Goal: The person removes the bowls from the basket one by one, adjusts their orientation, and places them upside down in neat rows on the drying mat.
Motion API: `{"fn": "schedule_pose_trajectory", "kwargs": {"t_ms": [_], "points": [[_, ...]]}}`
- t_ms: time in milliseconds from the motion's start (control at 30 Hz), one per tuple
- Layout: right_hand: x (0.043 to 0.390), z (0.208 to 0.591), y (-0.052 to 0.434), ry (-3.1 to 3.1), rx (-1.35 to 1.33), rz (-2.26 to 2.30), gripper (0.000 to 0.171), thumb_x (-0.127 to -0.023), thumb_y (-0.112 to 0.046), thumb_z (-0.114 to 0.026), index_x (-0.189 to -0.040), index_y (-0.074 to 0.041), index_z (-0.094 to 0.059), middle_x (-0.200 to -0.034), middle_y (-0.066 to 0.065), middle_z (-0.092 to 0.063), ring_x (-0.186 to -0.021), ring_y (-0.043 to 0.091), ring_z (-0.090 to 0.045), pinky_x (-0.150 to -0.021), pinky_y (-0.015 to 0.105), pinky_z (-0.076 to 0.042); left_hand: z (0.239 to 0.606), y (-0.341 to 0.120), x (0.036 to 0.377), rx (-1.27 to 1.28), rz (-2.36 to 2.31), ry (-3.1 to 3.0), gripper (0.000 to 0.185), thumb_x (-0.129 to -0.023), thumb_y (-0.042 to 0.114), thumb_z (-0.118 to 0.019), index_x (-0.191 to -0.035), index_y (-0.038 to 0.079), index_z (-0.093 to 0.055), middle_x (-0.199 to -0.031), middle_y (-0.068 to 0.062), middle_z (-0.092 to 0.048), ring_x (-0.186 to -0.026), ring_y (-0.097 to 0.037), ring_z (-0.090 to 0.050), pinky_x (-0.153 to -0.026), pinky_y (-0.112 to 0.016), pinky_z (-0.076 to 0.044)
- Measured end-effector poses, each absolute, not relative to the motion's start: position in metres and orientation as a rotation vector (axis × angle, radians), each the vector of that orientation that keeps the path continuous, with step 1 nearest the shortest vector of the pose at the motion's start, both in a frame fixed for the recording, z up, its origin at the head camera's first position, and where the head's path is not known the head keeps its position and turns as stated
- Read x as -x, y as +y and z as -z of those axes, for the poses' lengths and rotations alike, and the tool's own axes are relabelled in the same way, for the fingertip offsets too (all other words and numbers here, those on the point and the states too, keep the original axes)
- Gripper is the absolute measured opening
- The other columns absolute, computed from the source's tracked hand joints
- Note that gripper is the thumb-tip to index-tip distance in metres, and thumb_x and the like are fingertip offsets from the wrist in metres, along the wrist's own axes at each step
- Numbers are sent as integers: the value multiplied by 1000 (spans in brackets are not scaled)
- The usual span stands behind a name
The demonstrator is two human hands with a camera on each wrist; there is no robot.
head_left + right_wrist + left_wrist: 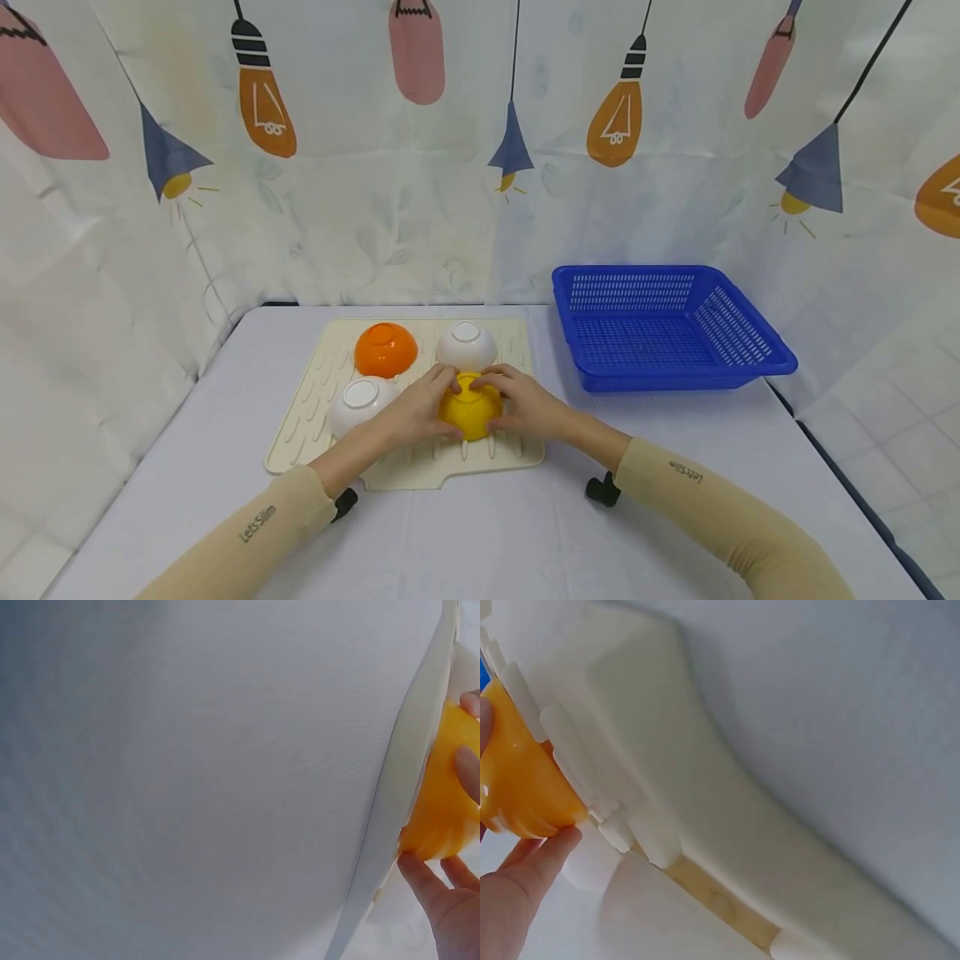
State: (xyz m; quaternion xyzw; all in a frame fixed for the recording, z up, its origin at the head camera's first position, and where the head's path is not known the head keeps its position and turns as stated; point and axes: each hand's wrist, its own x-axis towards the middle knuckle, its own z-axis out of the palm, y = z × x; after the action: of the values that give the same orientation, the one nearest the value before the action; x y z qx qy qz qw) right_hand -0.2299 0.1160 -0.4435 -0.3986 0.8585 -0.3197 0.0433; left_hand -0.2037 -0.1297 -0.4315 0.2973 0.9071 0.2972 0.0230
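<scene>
A yellow bowl [471, 410] lies upside down at the front right of a cream drying mat [306, 421]. From its left side my left hand [422, 408] grips it, thumb toward the front and fingers over the top. My right hand [531, 406] holds the opposite side in the same way. In the left wrist view, fingertips touch the rim of the yellow bowl [525, 780], close over the mat's ridges. The right wrist view shows the yellow bowl [439, 787] between fingers and thumb of both hands.
An orange bowl [386, 350] and a white bowl [467, 343] sit upside down at the mat's back. Another white bowl [358, 407] is partly behind my left forearm. A blue plastic basket [675, 375] stands at the back right, near the patterned curtain [450, 217].
</scene>
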Motion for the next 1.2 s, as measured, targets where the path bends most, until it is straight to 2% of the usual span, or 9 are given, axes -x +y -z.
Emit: {"fn": "schedule_pose_trajectory", "kwargs": {"t_ms": [233, 433, 767, 1067, 1200], "points": [[229, 443, 118, 2615, 1202, 974, 53, -87, -16, -84, -135, -13, -62, -145, 12, -51, -133, 29, -51, -111, 41, -44, 431, -128, 203, -900, -892, 2811, 65, -77, 22, -94, -123, 9, -50, -126, -8, -51, -109, -25, -57, -102, -41, -51], [229, 441, 121, 2566, 1207, 1013, 52, -89, -13, -82, -136, -11, -61, -146, 15, -50, -132, 31, -52, -103, 39, -51, 430, -128, 203, -885, -873, 2801, 63, -78, 22, -93, -122, 10, -50, -126, -7, -51, -108, -24, -57, -102, -40, -51], [229, 435, 133, 2500, 1164, 1060, 59, -91, -12, -80, -144, -10, -55, -150, 11, -49, -136, 29, -49, -99, 44, -54, 418, -131, 204, -899, -817, 2807, 41, -90, 29, -82, -117, 13, -56, -123, -4, -54, -109, -22, -54, -101, -40, -50], [230, 426, 144, 2489, 1175, 1055, 38, -100, -13, -69, -136, -6, -60, -137, 7, -59, -128, 30, -56, -98, 44, -54, 415, -138, 206, -927, -805, 2839, 34, -95, 31, -77, -121, 15, -62, -129, -4, -55, -113, -24, -57, -104, -43, -50], [229, 422, 153, 2500, 1139, 1103, 37, -101, -13, -66, -137, -4, -59, -136, 12, -61, -124, 31, -59, -97, 43, -55, 413, -142, 206, -874, -808, 2877, 34, -96, 33, -75, -123, 16, -63, -129, -2, -57, -114, -26, -58, -103, -42, -50]]}}
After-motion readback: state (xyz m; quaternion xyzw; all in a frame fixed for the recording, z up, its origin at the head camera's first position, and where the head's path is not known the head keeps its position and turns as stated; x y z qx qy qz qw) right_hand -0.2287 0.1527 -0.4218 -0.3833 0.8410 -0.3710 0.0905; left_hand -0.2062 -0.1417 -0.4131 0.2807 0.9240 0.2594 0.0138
